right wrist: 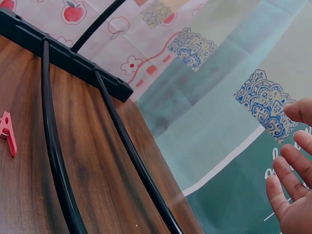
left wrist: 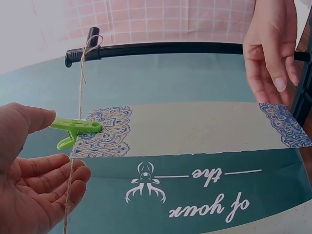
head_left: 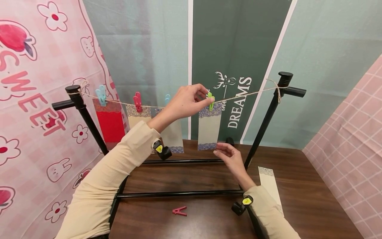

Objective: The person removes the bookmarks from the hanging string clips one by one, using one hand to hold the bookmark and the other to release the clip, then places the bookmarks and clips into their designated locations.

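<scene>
A green clothespin (left wrist: 87, 126) fastens a cream card (head_left: 209, 128) with blue lace-patterned ends to a twine line (head_left: 240, 95). My left hand (head_left: 186, 102) is at this clothespin, its thumb tip against one handle and its fingers loosely bent below, apart from it. Near the card's lower corner is my right hand (head_left: 234, 161), fingers spread; in the right wrist view its thumb (right wrist: 298, 111) overlaps the blue pattern's edge. The card hangs straight down from the line.
The twine is tied between posts of a black rack (head_left: 264, 126). Left along it hang a red card (head_left: 109, 124) under a blue clothespin (head_left: 101, 95) and paler cards, one under a red clothespin (head_left: 137, 102). On the table lie another red clothespin (head_left: 179, 211) and a loose card (head_left: 270, 184).
</scene>
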`<state>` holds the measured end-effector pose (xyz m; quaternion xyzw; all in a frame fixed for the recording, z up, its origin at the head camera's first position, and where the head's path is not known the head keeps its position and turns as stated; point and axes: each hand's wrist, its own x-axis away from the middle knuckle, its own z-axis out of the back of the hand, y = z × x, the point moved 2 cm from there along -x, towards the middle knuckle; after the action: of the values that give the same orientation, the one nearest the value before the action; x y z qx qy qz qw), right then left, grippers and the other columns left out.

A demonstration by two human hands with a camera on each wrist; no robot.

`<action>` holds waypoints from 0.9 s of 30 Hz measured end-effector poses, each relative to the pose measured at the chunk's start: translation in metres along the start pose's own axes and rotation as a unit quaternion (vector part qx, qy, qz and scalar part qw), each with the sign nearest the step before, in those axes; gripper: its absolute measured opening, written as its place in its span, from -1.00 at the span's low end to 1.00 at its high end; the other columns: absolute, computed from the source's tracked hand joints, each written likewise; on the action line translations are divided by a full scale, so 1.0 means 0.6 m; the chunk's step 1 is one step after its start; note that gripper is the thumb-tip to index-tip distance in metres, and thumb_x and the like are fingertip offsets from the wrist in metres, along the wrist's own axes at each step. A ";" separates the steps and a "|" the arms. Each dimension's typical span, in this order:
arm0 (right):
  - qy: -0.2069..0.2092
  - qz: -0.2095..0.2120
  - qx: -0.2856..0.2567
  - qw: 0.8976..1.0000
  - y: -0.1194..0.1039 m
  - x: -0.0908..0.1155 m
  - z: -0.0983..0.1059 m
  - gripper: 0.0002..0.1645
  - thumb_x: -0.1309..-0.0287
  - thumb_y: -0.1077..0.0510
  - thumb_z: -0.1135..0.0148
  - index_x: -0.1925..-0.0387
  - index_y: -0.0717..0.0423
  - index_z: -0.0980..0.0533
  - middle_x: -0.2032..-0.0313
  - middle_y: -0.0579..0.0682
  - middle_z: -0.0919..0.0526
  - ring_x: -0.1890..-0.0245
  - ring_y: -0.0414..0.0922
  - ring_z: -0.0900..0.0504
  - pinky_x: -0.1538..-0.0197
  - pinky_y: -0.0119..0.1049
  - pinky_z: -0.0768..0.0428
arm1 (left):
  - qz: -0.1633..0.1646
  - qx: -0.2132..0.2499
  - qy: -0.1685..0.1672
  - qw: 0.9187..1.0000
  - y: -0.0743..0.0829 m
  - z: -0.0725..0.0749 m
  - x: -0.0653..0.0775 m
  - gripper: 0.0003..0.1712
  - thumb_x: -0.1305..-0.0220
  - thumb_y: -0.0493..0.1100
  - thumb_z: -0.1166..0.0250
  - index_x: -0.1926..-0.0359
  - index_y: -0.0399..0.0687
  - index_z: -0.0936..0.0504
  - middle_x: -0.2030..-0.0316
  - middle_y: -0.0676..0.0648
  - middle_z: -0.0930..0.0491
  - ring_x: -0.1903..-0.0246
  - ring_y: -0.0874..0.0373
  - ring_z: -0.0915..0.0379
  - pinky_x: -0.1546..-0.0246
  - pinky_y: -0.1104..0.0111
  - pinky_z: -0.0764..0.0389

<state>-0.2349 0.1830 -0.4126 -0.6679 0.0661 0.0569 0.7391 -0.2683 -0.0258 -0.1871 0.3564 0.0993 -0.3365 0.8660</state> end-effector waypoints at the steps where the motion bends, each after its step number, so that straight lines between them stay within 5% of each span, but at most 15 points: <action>1: 0.002 0.001 0.001 1.000 0.001 -0.001 0.000 -0.49 -0.19 0.20 -0.35 -0.15 0.28 -0.48 -0.08 0.20 -0.56 0.04 -0.20 -0.59 0.04 -0.42 -0.54 | -0.001 0.001 -0.001 1.000 0.000 -0.001 0.000 -0.58 -0.32 0.03 -0.26 -0.02 -0.19 -0.56 0.15 -0.04 -0.64 0.22 0.23 -0.57 0.17 0.37 -0.53; 21: 0.012 0.005 0.012 1.000 0.005 -0.006 -0.012 -0.54 -0.16 0.26 -0.35 -0.09 0.30 -0.49 -0.04 0.20 -0.54 -0.06 0.00 -0.56 0.04 -0.41 -0.55 | -0.018 0.032 0.003 0.999 -0.004 -0.010 -0.002 -0.60 -0.33 -0.06 -0.27 -0.04 -0.25 -0.53 0.21 -0.05 -0.67 0.25 0.22 -0.58 0.24 0.37 -0.55; 27: 0.016 0.010 0.023 1.000 0.008 -0.006 -0.013 -0.55 -0.16 0.24 -0.36 -0.06 0.32 -0.50 0.00 0.21 -0.57 0.02 -0.08 -0.60 0.08 -0.42 -0.56 | -0.032 0.033 0.010 0.999 -0.004 -0.011 -0.002 -0.64 -0.34 -0.08 -0.27 -0.01 -0.25 -0.54 0.26 -0.03 -0.67 0.31 0.23 -0.57 0.28 0.36 -0.54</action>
<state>-0.2395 0.1758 -0.4171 -0.6510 0.0861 0.0518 0.7524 -0.2705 -0.0221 -0.1926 0.3844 0.1083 -0.3630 0.8418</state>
